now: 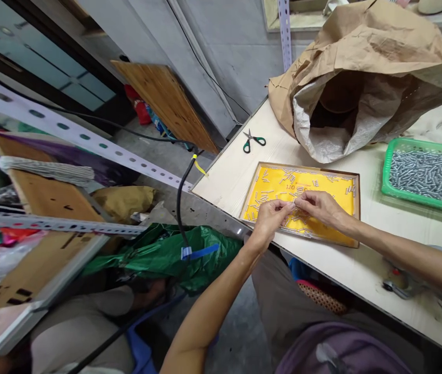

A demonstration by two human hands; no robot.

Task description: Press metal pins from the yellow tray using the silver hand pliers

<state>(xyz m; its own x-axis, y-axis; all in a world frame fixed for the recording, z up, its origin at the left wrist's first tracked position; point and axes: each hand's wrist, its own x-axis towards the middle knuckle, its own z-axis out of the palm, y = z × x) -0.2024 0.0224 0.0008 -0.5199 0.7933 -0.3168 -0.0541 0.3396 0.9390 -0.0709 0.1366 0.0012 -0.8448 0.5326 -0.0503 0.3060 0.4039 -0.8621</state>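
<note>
A shallow tray with a yellow bottom lies near the table's front edge, with small metal pieces scattered in it. Over its middle my left hand is closed, thumb and index finger pinched together. My right hand is also in a pinch, its fingertips close beside those of the left. Whatever the fingertips hold is too small to make out. To the right stands a green basket filled with silvery metal pieces.
Scissors with green and black handles lie behind the tray. A big open paper sack fills the table's back. A black cable hangs left of the table, above green plastic. A person is at the lower left.
</note>
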